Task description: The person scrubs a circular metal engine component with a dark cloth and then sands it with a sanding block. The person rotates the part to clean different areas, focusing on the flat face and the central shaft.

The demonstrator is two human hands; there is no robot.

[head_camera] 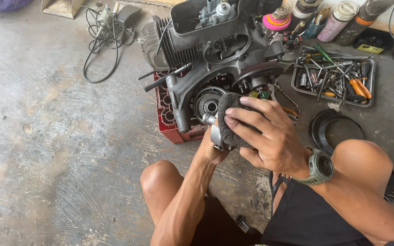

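Centrally, one right hand [270,141] grip pressing one grey cloth [233,119], one left hand [213,148] grip clasping one metal part [216,136]

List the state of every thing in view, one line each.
Right hand: pressing a grey cloth on the part.
Left hand: gripping a metal part from below.
Engine: opened, resting on a red crate.
Tool tray: full.
Black ring: lying flat.

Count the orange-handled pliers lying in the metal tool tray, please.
2, as far as I can tell. Both orange-handled pliers lie side by side at the right end of the metal tool tray. Others may be hidden under the tools piled there.
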